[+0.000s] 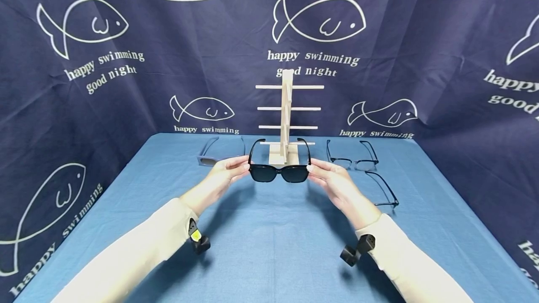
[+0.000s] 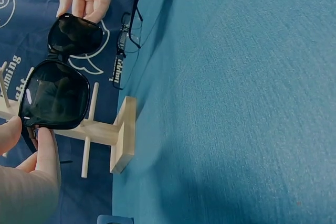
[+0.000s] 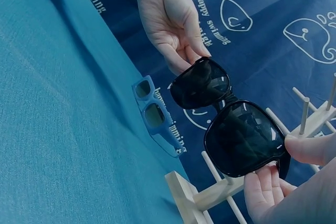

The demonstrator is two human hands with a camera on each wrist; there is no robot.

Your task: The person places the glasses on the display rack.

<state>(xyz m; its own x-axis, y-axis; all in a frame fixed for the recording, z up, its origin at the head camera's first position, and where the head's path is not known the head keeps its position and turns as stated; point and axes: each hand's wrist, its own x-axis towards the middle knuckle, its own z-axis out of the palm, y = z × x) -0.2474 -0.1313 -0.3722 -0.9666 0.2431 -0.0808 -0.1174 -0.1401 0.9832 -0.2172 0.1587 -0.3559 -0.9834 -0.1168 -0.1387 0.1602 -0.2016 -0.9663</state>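
Black sunglasses (image 1: 280, 173) with dark lenses are held up in front of a wooden display rack (image 1: 286, 120), their temples unfolded and pointing toward it. My left hand (image 1: 221, 176) pinches one end of the frame at the hinge between thumb and fingers. At the other hinge, my right hand (image 1: 337, 183) pinches the frame the same way. In the left wrist view the lenses (image 2: 56, 95) face the camera, and the rack's base (image 2: 124, 135) stands behind them. The rack's several crossbars carry no glasses.
Blue-framed sunglasses (image 3: 152, 108) lie on the blue cloth (image 1: 269, 247) behind my left hand. Two pairs of dark-framed glasses are at the right: one pair (image 1: 353, 160) farther back, another (image 1: 387, 195) beside my right hand. A dark printed curtain (image 1: 236, 60) hangs behind.
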